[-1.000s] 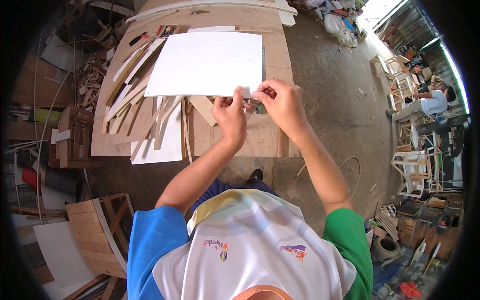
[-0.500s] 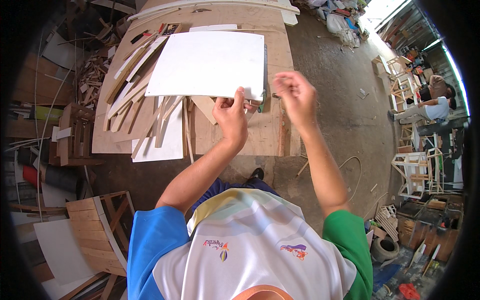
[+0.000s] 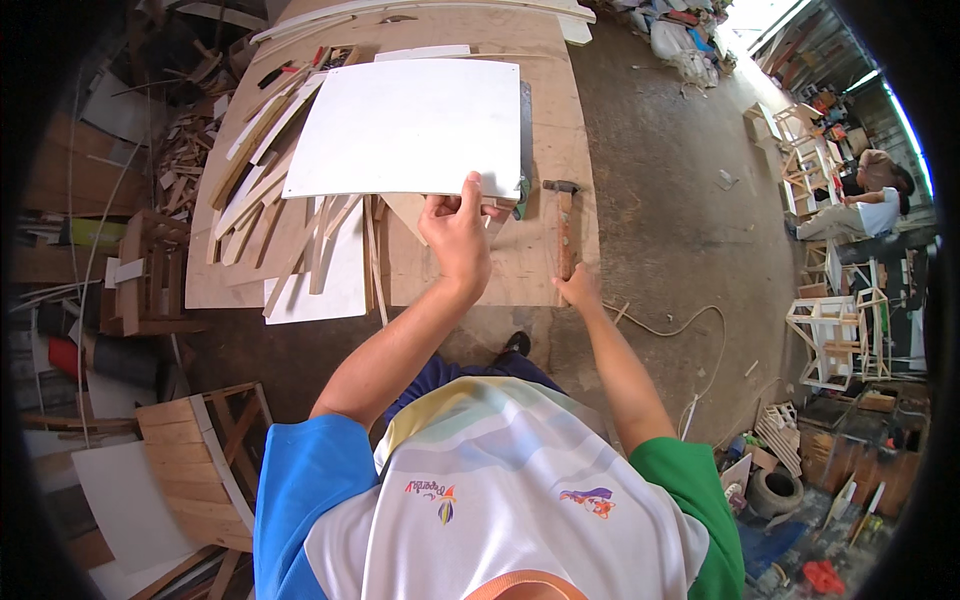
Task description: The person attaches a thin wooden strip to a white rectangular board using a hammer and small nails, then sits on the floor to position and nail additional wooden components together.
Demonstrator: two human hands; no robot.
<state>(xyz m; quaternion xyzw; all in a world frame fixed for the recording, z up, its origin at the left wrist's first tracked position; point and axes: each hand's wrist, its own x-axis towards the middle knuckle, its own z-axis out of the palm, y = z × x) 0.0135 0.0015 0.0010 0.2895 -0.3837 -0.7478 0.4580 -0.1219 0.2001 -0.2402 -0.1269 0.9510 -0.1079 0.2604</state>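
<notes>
A white rectangular board [image 3: 405, 130] lies raised over the plywood worktable, with small dark dots near its corners. My left hand [image 3: 458, 230] pinches its near edge toward the right corner, thumb on top and fingers curled under. Just below that edge, a bit of wood and something green show; the rest is covered by the board. To the right, a hammer [image 3: 564, 230] with a worn wooden handle lies on the table, its dark head pointing away from me. At the table's near edge, my right hand [image 3: 579, 287] is closed around the end of the handle.
The plywood table [image 3: 520, 270] carries several wooden strips [image 3: 270, 180] to the left and a white panel [image 3: 345, 265] hanging over its near edge. A wooden crate-like frame [image 3: 190, 450] stands at lower left. At far right a person [image 3: 870, 210] sits among wooden frames.
My right hand has dropped from beside the board's corner to the hammer's handle end and closed on it. My left hand still holds the board, which has shifted slightly left.
</notes>
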